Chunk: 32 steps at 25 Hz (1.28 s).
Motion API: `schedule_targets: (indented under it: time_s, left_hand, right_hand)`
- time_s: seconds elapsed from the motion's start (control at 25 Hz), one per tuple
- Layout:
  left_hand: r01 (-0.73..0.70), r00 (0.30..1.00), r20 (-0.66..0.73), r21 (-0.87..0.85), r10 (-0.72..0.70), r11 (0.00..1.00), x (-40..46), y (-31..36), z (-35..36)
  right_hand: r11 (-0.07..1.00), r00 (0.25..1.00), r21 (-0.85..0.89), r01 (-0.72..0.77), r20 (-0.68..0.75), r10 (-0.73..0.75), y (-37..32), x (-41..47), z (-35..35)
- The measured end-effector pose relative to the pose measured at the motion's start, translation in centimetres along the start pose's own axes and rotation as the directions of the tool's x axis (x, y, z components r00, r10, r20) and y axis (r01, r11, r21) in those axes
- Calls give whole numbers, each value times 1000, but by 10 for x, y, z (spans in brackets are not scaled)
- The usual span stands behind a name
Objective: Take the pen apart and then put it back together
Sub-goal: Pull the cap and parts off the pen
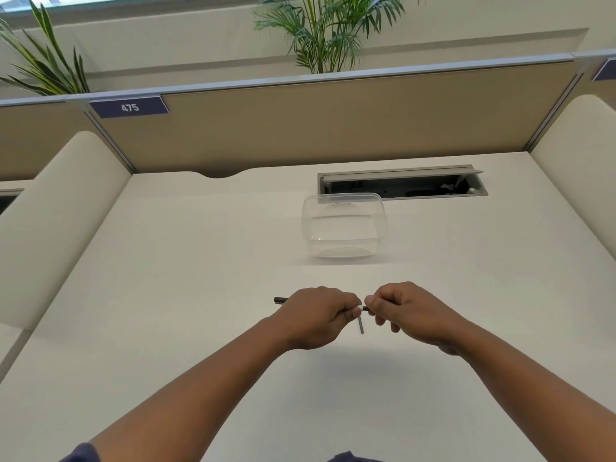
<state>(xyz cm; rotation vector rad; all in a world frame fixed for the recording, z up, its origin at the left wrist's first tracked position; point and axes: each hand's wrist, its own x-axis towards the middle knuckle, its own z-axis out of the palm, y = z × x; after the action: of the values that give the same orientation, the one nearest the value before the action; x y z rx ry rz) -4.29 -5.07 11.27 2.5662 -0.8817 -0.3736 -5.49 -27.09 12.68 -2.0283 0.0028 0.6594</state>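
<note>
Both hands work just above the desk. The left hand wraps the pen so the barrel stays steady, its dark end poking out to the left. The right hand has its fingers pinched on the other end, likely to twist or pull it. A thin grey piece hangs between them. Beyond sits a clear tub, probably for parts.

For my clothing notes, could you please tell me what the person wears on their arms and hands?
Both forearms are bare, and the left hand and right hand have no gloves, rings or watch visible. Dark blue short sleeves show only at the bottom edge.
</note>
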Motion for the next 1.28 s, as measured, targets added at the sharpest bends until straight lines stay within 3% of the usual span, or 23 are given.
schedule_targets:
  time_s: [0.16,0.36,0.52,0.64,0.76,0.84,0.88,0.92,0.96,1.04,1.08,1.16,1.24,1.28]
  left_hand:
    - [-26,999,-20,9,26,1000,0,-1,1]
    - [-58,998,-35,58,60,997,0,-3,6]
    - [-17,1000,9,15,17,1000,-1,-1,3]
    - [91,986,154,-140,-70,986,2,-4,-7]
    - [191,938,339,-341,-69,921,4,-6,-18]
    - [183,936,347,-356,-52,916,4,-4,-20]
    - [171,944,327,-336,-56,926,4,-4,-19]
    - [153,955,291,-298,-63,942,4,-3,-19]
    - [129,968,242,-251,-67,959,4,-3,-18]
    - [50,991,128,-148,-31,988,3,-2,-15]
    - [6,997,76,-96,1,995,2,-1,-15]
    - [-52,998,19,-5,52,999,2,1,-13]
    - [-63,998,24,26,62,998,1,2,-12]
    - [-53,998,42,7,53,999,1,1,-12]
  right_hand:
    - [976,978,173,-131,186,98,-1,1,9]
    - [903,940,333,-272,293,175,4,1,16]
    - [998,996,55,-10,87,6,10,3,25]
    - [968,979,-157,194,-26,-200,18,3,29]
    - [766,890,-507,395,4,-456,25,-1,32]
    - [581,793,-669,464,21,-609,29,1,27]
    - [558,769,-683,471,8,-639,30,1,25]
    - [604,778,-646,467,-24,-628,31,1,26]
    - [729,830,-524,440,-73,-553,30,1,27]
    - [974,971,-15,228,-71,-228,19,-1,29]
    - [973,999,226,49,11,-53,15,-1,30]
    - [853,973,482,-202,198,118,12,-1,30]
    - [812,959,530,-244,257,121,13,-1,29]
    - [845,969,497,-198,231,91,14,-1,30]
